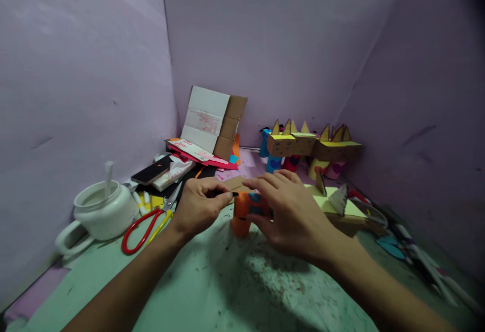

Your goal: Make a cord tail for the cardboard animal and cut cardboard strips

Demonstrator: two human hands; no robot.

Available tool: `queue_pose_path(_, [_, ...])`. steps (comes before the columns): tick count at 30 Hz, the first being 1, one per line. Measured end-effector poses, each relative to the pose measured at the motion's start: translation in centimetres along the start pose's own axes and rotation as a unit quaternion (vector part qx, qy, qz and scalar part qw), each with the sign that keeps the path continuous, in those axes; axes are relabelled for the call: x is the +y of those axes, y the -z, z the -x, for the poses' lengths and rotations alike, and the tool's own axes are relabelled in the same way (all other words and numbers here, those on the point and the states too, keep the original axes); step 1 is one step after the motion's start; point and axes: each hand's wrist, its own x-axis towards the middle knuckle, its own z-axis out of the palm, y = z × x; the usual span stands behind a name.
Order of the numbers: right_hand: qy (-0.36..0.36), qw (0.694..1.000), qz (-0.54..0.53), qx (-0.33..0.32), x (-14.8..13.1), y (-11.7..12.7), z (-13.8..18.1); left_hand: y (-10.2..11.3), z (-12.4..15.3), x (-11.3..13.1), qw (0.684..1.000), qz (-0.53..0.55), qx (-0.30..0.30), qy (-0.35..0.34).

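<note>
My right hand is closed around an orange paper-tube figure with blue spots. One tube of the figure lies level in my fingers and another stands upright under it at the green tabletop. My left hand is pinched on a small black piece, whose tip meets the top left end of the orange tube. My fingers hide most of that black piece, so its kind is unclear. Behind my right hand lies a cardboard box piece with a yellow top and pointed cardboard spikes.
Scissors with red and yellow handles lie left, beside a white mug. A black phone and papers are behind them. Folded cardboard leans at the back. Spiked cardboard figures stand back right; pens lie right.
</note>
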Motion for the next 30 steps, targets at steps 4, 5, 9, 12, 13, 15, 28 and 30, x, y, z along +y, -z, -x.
queue_pose_path(4, [0.000,1.000,0.008,-0.001,-0.27,-0.90,0.10,-0.12,-0.07,0.36,1.000,-0.007,-0.005,-0.004])
queue_pose_path(5, [-0.001,1.000,0.010,0.000,-0.32,-1.04,0.07,-0.16,-0.07,0.37,1.000,-0.008,-0.008,-0.004])
queue_pose_path(9, [0.006,1.000,0.017,0.005,-0.46,-1.15,0.02,-0.28,-0.13,0.26,1.000,-0.009,-0.014,-0.003])
queue_pose_path(12, [0.008,1.000,0.017,-0.001,-0.55,-0.99,0.02,-0.39,-0.20,0.20,1.000,-0.011,-0.008,-0.007])
queue_pose_path(13, [0.006,1.000,0.016,-0.005,-0.57,-0.94,0.01,-0.44,-0.21,0.19,1.000,-0.012,-0.009,-0.008])
queue_pose_path(15, [0.004,1.000,0.013,-0.013,-0.60,-0.89,-0.02,-0.54,-0.21,0.17,1.000,-0.016,-0.009,-0.005])
queue_pose_path(28, [0.002,0.999,0.020,-0.025,-0.56,-0.95,-0.02,-0.67,-0.49,0.21,0.999,-0.045,-0.015,-0.008])
queue_pose_path(30, [0.000,0.999,0.024,-0.028,-0.61,-0.91,-0.06,-0.67,-0.53,0.29,0.998,-0.054,-0.016,-0.008])
